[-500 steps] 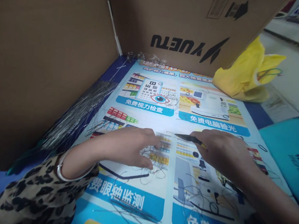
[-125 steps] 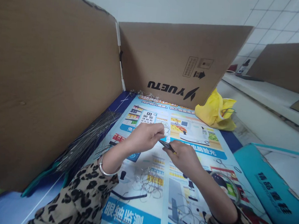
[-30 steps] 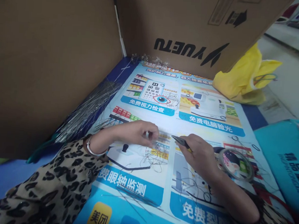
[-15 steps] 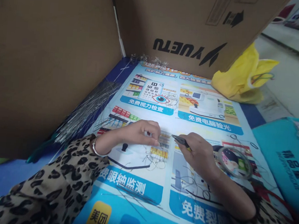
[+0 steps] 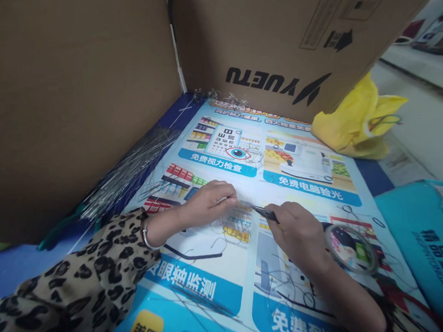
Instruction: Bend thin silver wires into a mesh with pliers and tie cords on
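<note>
My right hand (image 5: 296, 233) is closed around a pair of pliers (image 5: 266, 213), their dark pointed jaws aimed left. Facing the jaw tips, my left hand (image 5: 213, 202) is pinched shut. A thin, blurred piece of wire (image 5: 244, 205) shows faintly between its fingertips and the pliers. Both hands are over a printed poster (image 5: 239, 185). Bent wire pieces (image 5: 235, 233) lie below my left hand, and straight wire lengths (image 5: 203, 300) are nearer to me. A roll of clear tape (image 5: 370, 257) lies beside my right wrist.
Cardboard walls (image 5: 278, 32) stand at the back and left. A bundle of straight wires (image 5: 119, 173) lies along the left wall, near a green-handled tool (image 5: 57, 232). At right are a yellow bag (image 5: 347, 127) and a turquoise box (image 5: 413, 217). Small wire pieces (image 5: 223, 95) lie at the back.
My left fingers, curled with a gap before, are now pinched together and a little nearer the pliers. The pliers' tips have shifted slightly left. The whole view has moved a little.
</note>
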A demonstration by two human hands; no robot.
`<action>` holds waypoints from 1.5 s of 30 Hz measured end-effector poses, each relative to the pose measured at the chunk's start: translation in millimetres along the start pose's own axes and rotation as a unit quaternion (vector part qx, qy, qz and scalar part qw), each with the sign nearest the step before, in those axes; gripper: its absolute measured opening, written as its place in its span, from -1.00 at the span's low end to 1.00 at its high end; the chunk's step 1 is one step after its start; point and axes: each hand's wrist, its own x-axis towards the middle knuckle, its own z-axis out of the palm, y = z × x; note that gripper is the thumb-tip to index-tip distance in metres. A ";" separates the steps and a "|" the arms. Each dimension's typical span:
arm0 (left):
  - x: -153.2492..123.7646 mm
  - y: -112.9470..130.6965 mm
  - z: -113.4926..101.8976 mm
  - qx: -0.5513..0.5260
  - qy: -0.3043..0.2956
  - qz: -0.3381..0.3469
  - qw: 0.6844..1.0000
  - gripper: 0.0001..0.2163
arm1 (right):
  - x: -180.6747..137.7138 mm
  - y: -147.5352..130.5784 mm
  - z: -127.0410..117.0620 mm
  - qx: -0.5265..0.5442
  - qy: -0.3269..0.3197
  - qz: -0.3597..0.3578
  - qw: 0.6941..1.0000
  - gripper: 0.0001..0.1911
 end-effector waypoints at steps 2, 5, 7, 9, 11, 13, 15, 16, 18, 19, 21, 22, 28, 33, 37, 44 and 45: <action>-0.7 0.4 3.3 0.038 0.008 0.007 0.999 -0.78 | 1.0 -0.2 -1.9 -0.034 -0.003 -0.010 0.999 -0.77; -2.3 1.5 7.3 0.076 0.025 0.009 0.997 -0.78 | 1.4 0.5 -3.1 -0.080 -0.002 -0.024 0.996 -0.77; -3.6 3.1 9.0 0.091 0.033 0.003 0.995 -0.78 | 1.4 1.0 -3.7 -0.108 0.002 -0.030 0.994 -0.77; -4.7 5.2 10.2 0.099 0.039 -0.011 0.994 -0.77 | 1.6 0.9 -4.7 -0.133 0.007 -0.035 0.990 -0.78; -5.4 7.2 11.1 0.103 0.045 -0.024 0.993 -0.78 | 1.9 0.3 -5.9 -0.153 0.014 -0.044 0.987 -0.80; -5.8 8.7 12.0 0.107 0.055 -0.030 0.992 -0.79 | 2.2 -0.5 -7.0 -0.166 0.029 -0.052 0.984 -0.83; -6.0 9.7 12.9 0.111 0.063 -0.030 0.991 -0.80 | 2.3 -1.4 -7.8 -0.169 0.040 -0.058 0.983 -0.84; -6.0 10.0 13.2 0.112 0.066 -0.030 0.991 -0.81 | 2.4 -1.7 -7.9 -0.169 0.040 -0.060 0.983 -0.85; -5.9 10.5 13.6 0.115 0.070 -0.031 0.990 -0.81 | 2.7 -2.2 -7.9 -0.166 0.037 -0.062 0.984 -0.84; -5.9 10.8 13.6 0.117 0.073 -0.032 0.990 -0.81 | 2.9 -2.4 -7.7 -0.164 0.035 -0.062 0.984 -0.84; -5.9 11.2 13.6 0.122 0.078 -0.034 0.989 -0.80 | 3.3 -2.6 -6.9 -0.160 0.033 -0.059 0.985 -0.84; -5.9 11.3 13.5 0.124 0.079 -0.035 0.989 -0.80 | 3.5 -2.8 -6.4 -0.156 0.030 -0.058 0.986 -0.84; -5.8 11.4 14.2 0.118 0.073 -0.050 0.989 -0.81 | 1.6 -4.9 -1.3 -0.093 0.009 -0.034 0.995 -0.85; -5.2 10.9 14.4 0.108 0.065 -0.061 0.990 -0.81 | 0.7 -4.4 0.7 -0.078 0.003 -0.021 0.997 -0.86; -5.4 11.3 14.2 0.102 0.064 -0.060 0.991 -0.81 | 2.0 -2.6 -1.0 -0.101 0.005 -0.024 0.995 -0.84; -5.4 12.7 14.4 0.112 0.063 -0.069 0.989 -0.80 | 1.1 -4.1 -3.8 -0.135 -0.014 -0.041 0.990 -0.83; -5.3 12.7 14.4 0.112 0.064 -0.069 0.989 -0.80 | 0.9 -4.2 -3.4 -0.129 -0.015 -0.039 0.991 -0.83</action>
